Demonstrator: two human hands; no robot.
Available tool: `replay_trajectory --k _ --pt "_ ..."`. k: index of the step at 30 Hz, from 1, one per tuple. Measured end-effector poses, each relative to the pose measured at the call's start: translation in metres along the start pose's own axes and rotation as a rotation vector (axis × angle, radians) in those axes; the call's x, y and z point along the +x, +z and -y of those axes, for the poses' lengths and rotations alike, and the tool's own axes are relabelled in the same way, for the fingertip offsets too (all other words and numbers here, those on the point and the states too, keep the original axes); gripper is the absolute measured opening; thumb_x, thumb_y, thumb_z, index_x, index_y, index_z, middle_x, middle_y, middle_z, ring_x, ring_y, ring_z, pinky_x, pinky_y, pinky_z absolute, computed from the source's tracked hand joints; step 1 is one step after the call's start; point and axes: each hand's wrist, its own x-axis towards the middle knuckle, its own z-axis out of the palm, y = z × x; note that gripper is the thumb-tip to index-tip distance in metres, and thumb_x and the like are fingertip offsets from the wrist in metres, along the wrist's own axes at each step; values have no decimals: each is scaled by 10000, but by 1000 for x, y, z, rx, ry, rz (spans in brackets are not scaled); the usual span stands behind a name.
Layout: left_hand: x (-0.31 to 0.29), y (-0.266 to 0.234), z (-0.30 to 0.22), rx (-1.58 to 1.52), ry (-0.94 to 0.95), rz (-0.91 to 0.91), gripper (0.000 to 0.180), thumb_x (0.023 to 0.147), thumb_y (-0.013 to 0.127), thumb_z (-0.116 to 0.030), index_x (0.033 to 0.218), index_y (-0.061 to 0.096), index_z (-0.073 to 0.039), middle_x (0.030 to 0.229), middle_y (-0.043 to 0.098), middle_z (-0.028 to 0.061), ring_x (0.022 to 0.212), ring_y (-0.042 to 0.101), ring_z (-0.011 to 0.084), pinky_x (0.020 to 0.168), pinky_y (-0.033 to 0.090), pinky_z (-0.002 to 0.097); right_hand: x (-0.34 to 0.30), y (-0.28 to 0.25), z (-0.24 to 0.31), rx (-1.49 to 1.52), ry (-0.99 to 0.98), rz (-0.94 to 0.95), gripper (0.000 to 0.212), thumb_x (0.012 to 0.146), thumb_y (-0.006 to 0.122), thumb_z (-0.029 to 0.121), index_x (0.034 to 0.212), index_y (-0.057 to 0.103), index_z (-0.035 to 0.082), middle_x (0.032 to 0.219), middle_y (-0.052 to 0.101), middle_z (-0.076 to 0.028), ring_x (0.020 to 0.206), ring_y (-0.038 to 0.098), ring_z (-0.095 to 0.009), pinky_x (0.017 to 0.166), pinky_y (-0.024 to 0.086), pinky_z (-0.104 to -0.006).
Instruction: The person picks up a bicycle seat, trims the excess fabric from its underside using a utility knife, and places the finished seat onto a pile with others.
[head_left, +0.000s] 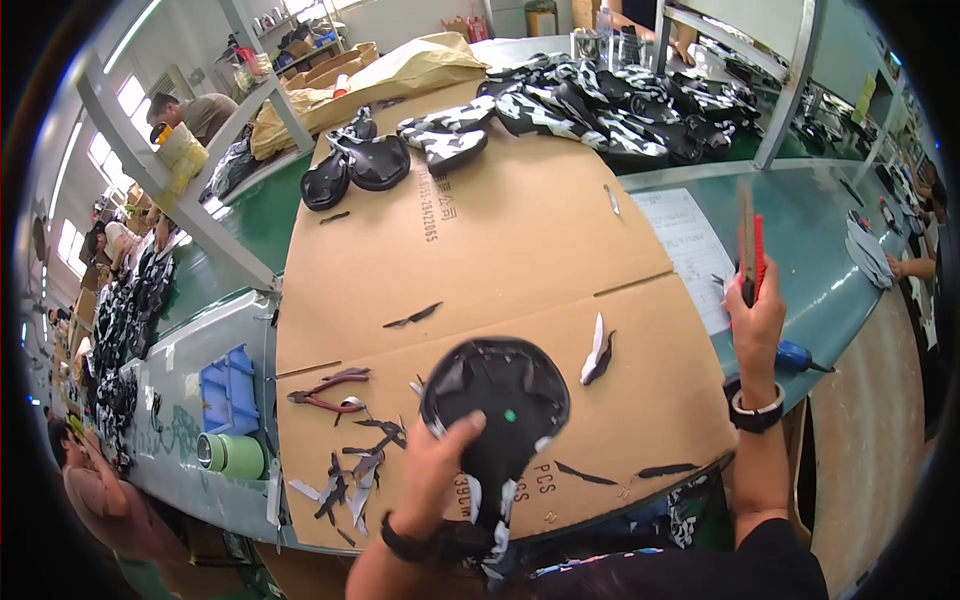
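My left hand [435, 475] grips a black bicycle saddle [495, 385], thumb across its underside. The saddle's wide end points away from me, and its narrow end has black-and-white patterned cover edges. A green dot marks the black shell. My right hand [757, 315] is raised at the right, above the table edge, closed around a red tool [758, 245] with a long, narrow, brownish-grey part pointing up. It looks like a utility knife, though blur hides the detail. Below the saddle lies a cardboard sheet [520, 240].
Red-handled nippers [335, 388] and cut fabric scraps [350, 480] lie at the left. A blue bin [228, 388] and green cup [232, 455] stand beyond. Several saddles [375, 160] are piled at the back. A paper sheet [685, 250] and blue-handled tool [795, 355] lie right.
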Motion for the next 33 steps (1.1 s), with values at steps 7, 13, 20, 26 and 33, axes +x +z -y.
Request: replay_trajectory --k 7,13,20,26,33 --pt "198 -156 -99 -608 564 95 467 944 601 -386 1244 519 -37 1137 618 88 1060 600 235 977 473 382 28 40 58 318 221 1173 428 774 709 125 1175 595 31 789 592 22 574 525 -58 463 425 -232" --pt "224 -90 -78 -26 340 -206 240 918 635 -294 1067 575 -116 877 579 -8 819 567 116 725 441 258 161 185 -1 779 461 652 371 771 729 123 1105 591 36 754 556 3 578 532 -82 510 420 -231" --pt "231 -50 -35 313 229 -188 116 915 610 -159 978 577 -67 886 560 -4 843 508 86 782 394 219 284 345 -131 605 702 67 298 669 726 35 944 620 -11 831 611 -76 697 577 -211 615 477 -371" --pt "220 -60 -37 256 246 -193 83 923 600 -106 971 587 -40 870 552 -22 824 490 53 768 400 198 301 377 -84 1097 883 -155 265 767 678 55 975 552 -50 800 601 -145 619 604 -257 547 536 -365" --pt "227 -55 -31 204 255 -97 65 922 611 -117 936 589 -57 874 578 -13 849 514 67 806 397 210 315 389 -135 1313 896 -201 185 796 720 69 915 579 79 799 593 -61 672 602 -227 572 510 -401"
